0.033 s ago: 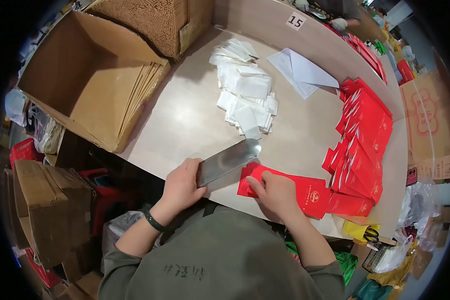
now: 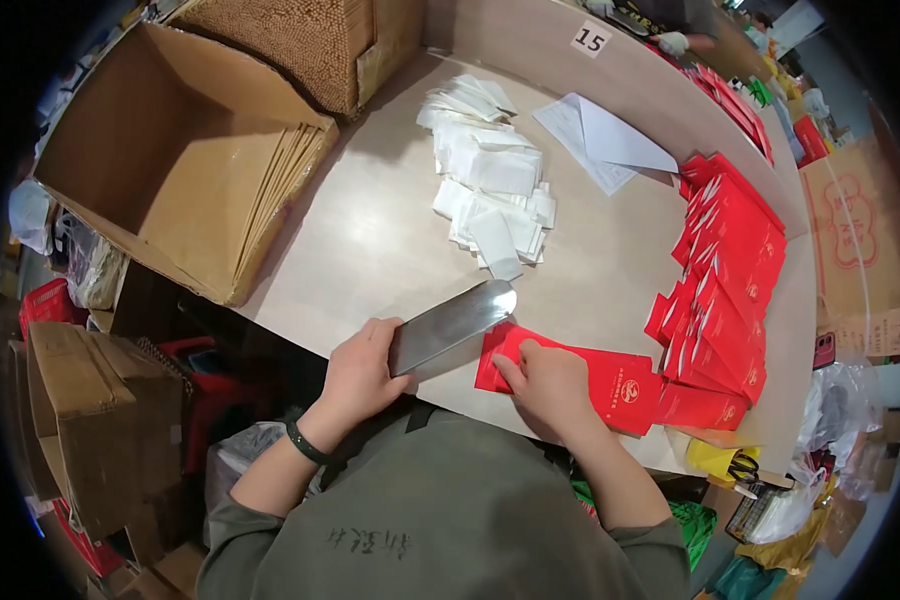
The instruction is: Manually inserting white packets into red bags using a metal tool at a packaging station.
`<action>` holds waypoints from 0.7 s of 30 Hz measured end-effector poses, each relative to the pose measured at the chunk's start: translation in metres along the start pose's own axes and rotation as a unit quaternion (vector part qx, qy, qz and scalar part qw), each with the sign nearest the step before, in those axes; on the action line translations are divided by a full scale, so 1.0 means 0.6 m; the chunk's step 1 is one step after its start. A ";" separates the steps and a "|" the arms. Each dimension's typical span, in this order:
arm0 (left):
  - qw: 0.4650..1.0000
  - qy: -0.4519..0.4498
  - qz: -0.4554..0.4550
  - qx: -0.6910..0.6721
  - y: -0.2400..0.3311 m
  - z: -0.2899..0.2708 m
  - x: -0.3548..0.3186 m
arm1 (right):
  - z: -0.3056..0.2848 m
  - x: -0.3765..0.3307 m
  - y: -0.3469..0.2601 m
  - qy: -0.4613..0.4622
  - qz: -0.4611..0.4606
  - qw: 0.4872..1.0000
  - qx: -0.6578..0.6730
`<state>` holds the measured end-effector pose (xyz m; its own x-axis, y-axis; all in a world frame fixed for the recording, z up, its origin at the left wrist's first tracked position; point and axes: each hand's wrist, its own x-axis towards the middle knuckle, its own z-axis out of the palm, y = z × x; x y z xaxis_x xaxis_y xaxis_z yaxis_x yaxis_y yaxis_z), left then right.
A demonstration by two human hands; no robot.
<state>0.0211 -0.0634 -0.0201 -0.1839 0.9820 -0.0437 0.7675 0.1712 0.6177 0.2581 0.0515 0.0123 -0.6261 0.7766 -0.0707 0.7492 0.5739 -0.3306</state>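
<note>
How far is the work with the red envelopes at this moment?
Looks done: many red envelopes lie fanned at the table's right. In hand: the left hand holds a flat metal blade, and the right hand presses a red envelope. Apparently left: the white packets.

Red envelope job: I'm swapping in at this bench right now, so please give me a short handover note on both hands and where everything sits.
Left hand: grips a flat metal blade, its rounded tip pointing up-right over the table.
Right hand: presses flat on a red envelope at the table's near edge.
Things: fanned row of red envelopes on the right; heap of small white packets at the centre; white paper sheets behind; open cardboard box on the left.
Done: many envelopes laid out in the row.
Left: the envelope under the right hand; white packets remain heaped.
</note>
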 end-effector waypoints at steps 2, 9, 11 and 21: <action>1.000 -0.005 0.003 -0.009 -0.005 -0.002 -0.009 | 0.011 0.010 -0.010 -0.046 0.043 0.998 -0.001; 0.990 -0.105 0.095 0.020 -0.027 -0.046 0.004 | 0.029 0.037 -0.010 -0.041 0.095 0.987 0.122; 0.974 -0.152 0.163 0.031 -0.020 -0.052 0.033 | 0.032 0.032 -0.033 -0.071 0.111 0.980 0.147; 0.951 0.278 -0.127 0.034 -0.170 -0.205 0.128 | -0.007 0.107 0.006 0.045 0.146 0.984 0.094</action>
<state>-0.1468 -0.0152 0.0099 -0.6512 0.7168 0.2492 0.6891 0.4211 0.5897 0.2217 0.1044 0.0108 -0.3618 0.9259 -0.1082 0.8360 0.2709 -0.4772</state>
